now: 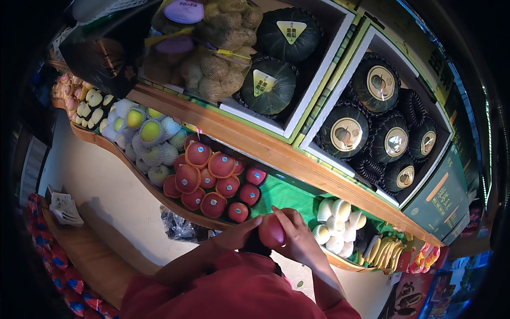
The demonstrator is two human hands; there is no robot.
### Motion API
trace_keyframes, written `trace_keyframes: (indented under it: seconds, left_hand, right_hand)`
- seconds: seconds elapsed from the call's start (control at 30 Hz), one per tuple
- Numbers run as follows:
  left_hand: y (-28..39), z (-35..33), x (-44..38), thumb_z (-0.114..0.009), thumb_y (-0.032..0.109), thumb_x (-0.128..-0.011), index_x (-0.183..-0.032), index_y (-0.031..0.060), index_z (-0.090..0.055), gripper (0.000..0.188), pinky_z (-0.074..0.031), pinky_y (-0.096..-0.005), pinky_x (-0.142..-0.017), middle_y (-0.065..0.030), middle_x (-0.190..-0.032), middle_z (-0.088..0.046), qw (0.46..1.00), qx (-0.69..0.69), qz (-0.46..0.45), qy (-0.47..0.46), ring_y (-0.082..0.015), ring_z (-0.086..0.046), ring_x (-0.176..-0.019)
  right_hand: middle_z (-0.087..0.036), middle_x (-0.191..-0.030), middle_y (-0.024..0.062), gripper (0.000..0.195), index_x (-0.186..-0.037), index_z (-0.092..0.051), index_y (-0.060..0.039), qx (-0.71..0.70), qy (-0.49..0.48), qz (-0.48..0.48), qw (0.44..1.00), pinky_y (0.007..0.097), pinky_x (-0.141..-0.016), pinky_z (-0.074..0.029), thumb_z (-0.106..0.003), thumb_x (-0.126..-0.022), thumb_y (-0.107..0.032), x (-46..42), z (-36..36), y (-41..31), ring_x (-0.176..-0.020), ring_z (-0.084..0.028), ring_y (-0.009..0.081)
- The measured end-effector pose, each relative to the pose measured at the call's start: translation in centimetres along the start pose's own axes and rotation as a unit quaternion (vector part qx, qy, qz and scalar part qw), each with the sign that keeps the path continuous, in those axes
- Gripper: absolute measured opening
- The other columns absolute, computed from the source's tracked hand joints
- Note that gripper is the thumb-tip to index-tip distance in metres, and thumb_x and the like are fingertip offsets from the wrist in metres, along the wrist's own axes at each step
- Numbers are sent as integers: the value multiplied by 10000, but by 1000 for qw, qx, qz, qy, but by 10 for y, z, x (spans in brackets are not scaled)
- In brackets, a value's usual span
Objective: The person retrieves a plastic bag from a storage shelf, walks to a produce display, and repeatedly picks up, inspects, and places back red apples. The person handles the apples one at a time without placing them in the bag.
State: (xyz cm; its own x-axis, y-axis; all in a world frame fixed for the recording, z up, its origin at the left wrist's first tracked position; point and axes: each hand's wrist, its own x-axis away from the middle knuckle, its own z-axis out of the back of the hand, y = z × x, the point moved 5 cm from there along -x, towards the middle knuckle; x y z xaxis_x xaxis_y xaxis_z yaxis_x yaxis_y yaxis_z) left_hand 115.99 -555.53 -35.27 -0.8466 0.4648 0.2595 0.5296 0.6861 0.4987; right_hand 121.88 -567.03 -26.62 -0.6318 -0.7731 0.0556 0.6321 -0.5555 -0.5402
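Close to my chest, a red apple (272, 230) is held between my two hands. My right hand (295, 235) curls around its right side, with the fingers over the top. The thumb side of my left hand (241, 236) presses against its left edge; the rest of those fingers are partly hidden. Something dark (254, 245) shows below the apple at my left hand, too shadowed to name. Just beyond my hands, red apples (213, 204) with small stickers are piled on the shelf, several in orange foam nets. Three unwrapped apples (238, 212) sit at the pile's right edge.
Green netting (279, 197) lines the shelf right of the apples. Foam-sleeved pale fruit (336, 227) and bananas (385, 252) lie farther right; netted green fruit (150, 131) lies left. Above the wooden ledge (247, 115) stand boxes of dark pumpkins (346, 128) and mesh bags of root vegetables (213, 73).
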Motion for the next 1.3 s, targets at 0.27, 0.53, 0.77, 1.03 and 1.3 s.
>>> trace_keyframes:
  seconds: [0.27, 0.53, 0.77, 1.03, 1.3]
  left_hand:
    - [-23, 24, -14, -386, 425, -971, -1311, 67, -370, 494, -396, -349, -985, -90, -1260, -494, 971, -122, -203, 42, -190, -491, -1166]
    - [12, 46, -10, -427, 226, -976, -1266, 62, -439, 334, -504, -317, -850, -84, -1123, -564, 975, -57, -179, 121, -148, -589, -994]
    - [7, 36, -2, -472, 96, -949, -1287, 52, -417, 346, -520, -291, -815, -90, -1084, -552, 969, 14, -201, 143, -149, -593, -965]
    - [17, 24, 10, -442, 162, -982, -1301, 28, -407, 348, -438, -257, -908, -59, -1160, -493, 983, 41, -148, 97, -94, -503, -1061]
    - [-22, 17, 8, -466, 152, -964, -1301, -17, -380, 387, -457, -280, -840, -71, -982, -560, 992, 57, -73, 90, -120, -559, -917]
  right_hand:
    - [-477, -1206, 239, 994, -1343, -315, -1, -166, 119, -49, 978, 411, -910, -475, -879, -566, -260, 6, -14, -5, -1098, -533, 378]
    - [-516, -1161, 174, 867, -1262, -396, 6, -236, 249, -59, 937, 383, -883, -474, -879, -571, -198, 19, -6, 28, -1046, -562, 302]
    - [-522, -1224, 148, 843, -1319, -364, 43, -672, 136, -129, 716, 395, -990, -399, -817, -671, -251, 23, -45, 71, -1147, -517, 253]
    - [-482, -1269, 150, 903, -1277, -384, -39, -448, 62, -111, 885, 392, -999, -384, -872, -533, -196, 17, -57, 52, -1169, -484, 257]
    - [-442, -1287, 201, 935, -1255, -312, -27, -152, 316, -102, 931, 410, -955, -425, -878, -539, -232, 22, -61, 49, -1150, -488, 342]
